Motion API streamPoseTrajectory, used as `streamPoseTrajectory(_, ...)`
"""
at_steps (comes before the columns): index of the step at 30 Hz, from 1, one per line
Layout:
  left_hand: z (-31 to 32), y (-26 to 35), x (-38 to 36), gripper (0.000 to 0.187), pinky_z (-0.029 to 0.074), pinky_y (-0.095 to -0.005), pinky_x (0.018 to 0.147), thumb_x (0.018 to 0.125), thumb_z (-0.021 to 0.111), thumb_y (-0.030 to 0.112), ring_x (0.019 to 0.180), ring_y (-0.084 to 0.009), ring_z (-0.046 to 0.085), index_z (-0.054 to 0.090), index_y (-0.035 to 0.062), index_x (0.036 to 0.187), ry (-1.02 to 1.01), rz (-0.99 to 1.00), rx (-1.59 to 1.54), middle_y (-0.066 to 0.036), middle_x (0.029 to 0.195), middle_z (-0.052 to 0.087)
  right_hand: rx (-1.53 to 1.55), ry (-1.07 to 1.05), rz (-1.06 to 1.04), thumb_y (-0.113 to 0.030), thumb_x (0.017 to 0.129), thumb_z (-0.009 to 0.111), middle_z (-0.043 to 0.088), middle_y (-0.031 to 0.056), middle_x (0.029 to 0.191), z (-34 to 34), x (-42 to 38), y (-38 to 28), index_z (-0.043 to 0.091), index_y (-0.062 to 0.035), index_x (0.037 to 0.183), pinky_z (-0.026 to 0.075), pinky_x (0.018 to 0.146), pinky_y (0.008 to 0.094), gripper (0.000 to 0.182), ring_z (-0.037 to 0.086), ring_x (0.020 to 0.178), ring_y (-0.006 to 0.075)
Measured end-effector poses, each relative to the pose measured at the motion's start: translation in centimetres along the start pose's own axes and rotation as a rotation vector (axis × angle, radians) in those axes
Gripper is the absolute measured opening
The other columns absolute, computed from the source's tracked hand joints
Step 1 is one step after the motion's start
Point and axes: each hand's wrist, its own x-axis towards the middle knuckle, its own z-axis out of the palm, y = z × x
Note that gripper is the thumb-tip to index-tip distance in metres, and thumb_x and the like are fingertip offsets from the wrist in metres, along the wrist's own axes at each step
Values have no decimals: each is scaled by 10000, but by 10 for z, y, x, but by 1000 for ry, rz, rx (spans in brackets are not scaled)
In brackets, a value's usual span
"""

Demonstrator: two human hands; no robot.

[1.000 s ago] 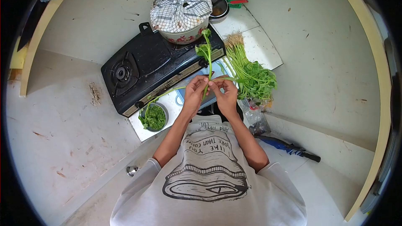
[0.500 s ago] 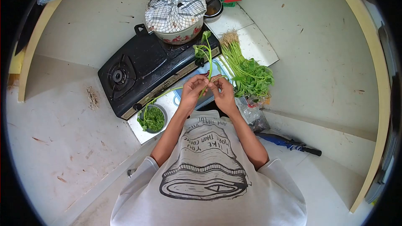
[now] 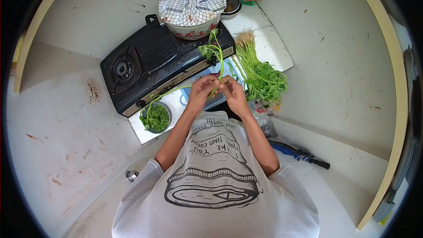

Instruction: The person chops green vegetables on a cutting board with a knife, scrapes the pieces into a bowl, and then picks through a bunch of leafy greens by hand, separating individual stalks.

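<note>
Tipped the leafy stem (image 3: 221, 64) slightly left since the earlier frame; now pinching it between closed fingertips of left hand (image 3: 202, 89) and right hand (image 3: 235, 98), near bunched greens (image 3: 269, 81).

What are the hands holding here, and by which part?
The left hand and right hand pinch a leafy green stem near its lower end, its leafy top pointing away from the body.

A kitchen, shown by the gas stove (image 3: 165, 61), cloth-covered pot (image 3: 194, 30) and leafy greens (image 3: 265, 83).
</note>
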Motion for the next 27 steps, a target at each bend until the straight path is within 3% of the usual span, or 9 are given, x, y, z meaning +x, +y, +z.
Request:
streamPoseTrajectory(3, 2, -2, 3, 186, 442, -220, 663, 1011, 673, 210, 770, -71, 581, 669, 33, 1068, 38, 21, -33, -5, 881, 653, 25, 31, -26, -129, 1028, 630, 635, 44, 858, 0, 3, 4, 627, 10, 1032, 460, 711, 264, 140, 579, 785, 101)
streamPoseTrajectory(6, 1, -2, 9, 184, 447, -222, 678, 1016, 665, 206, 782, -79, 584, 667, 30, 1070, 94, 42, -62, -21, 908, 661, -177, 127, 9, -162, 1011, 666, 631, 31, 822, -5, 4, 15, 645, 5, 997, 461, 685, 271, 169, 569, 756, 93)
streamPoseTrajectory(9, -2, 3, 15, 173, 450, -225, 685, 1022, 653, 198, 790, -82, 582, 665, 34, 1075, 136, 85, -60, -28, 932, 664, -214, 216, 62, -165, 978, 704, 637, 38, 787, -3, 0, 12, 662, 14, 939, 460, 654, 299, 187, 563, 700, 118)
streamPoseTrajectory(12, -8, 8, 16, 162, 447, -229, 684, 1028, 642, 191, 785, -82, 571, 660, 45, 1095, 147, 115, -100, -23, 930, 658, -476, 150, -66, -148, 940, 724, 649, 81, 785, -18, -1, 19, 670, 28, 899, 466, 647, 332, 189, 566, 650, 180)
streamPoseTrajectory(15, -12, 14, 14, 159, 437, -230, 676, 1031, 633, 184, 774, -79, 558, 651, 55, 1123, 154, 117, -152, -17, 918, 649, -728, -30, 188, -118, 902, 724, 676, 155, 833, -51, -9, 59, 687, 34, 892, 499, 683, 379, 157, 616, 668, 274)
streamPoseTrajectory(18, -19, 13, 13, 161, 425, -229, 665, 1033, 628, 178, 757, -76, 543, 642, 60, 1142, 182, 104, -167, -16, 915, 642, -780, -73, 248, -104, 891, 707, 687, 204, 873, -72, -19, 90, 706, 30, 904, 519, 722, 428, 135, 659, 731, 346)
streamPoseTrajectory(27, -33, 9, 11, 156, 418, -234, 667, 1043, 608, 174, 753, -76, 530, 631, 64, 1153, 167, 77, -173, -19, 930, 637, -840, 101, 102, -114, 920, 645, 702, 236, 934, -88, 29, 107, 740, 9, 936, 539, 779, 453, 156, 682, 812, 398)
